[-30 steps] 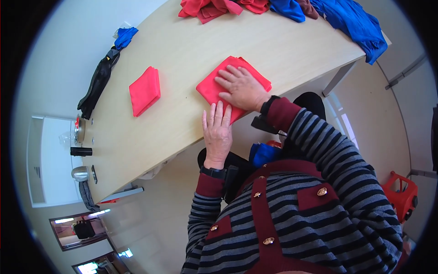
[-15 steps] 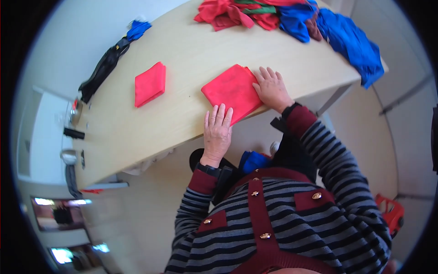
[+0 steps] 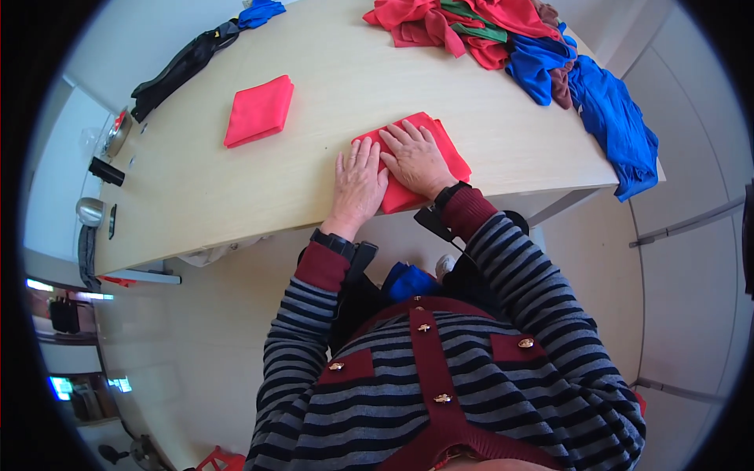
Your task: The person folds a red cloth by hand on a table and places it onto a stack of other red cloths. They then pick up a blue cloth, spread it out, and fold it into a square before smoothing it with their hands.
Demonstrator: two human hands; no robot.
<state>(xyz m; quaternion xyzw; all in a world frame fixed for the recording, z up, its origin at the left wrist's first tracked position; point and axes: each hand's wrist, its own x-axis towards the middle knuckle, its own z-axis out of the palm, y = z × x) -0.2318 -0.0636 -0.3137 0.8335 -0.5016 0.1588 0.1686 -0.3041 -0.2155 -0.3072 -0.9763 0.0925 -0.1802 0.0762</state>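
Note:
A folded red cloth [image 3: 448, 145] lies flat at the near edge of the table, partly covered by both of my hands. My left hand [image 3: 360, 182] rests along the cloth's left side, fingers stretched out. Lying flat on top of the cloth is my right hand [image 3: 418, 159], its fingers spread and its fingertips close to those of the left. A second folded red cloth [image 3: 259, 111] sits by itself farther left on the table, with neither hand near it.
A loose heap of red, green, brown and blue cloths [image 3: 479, 31] fills the far right of the table [image 3: 236, 184], and a blue cloth [image 3: 613, 118] hangs over the right edge. A black garment [image 3: 184, 69] lies along the far left edge, near a dark cylinder [image 3: 107, 171].
My right hand has moved left from the cloth's right edge onto its top. My left hand still lies at the left side. The whole view has shifted a little.

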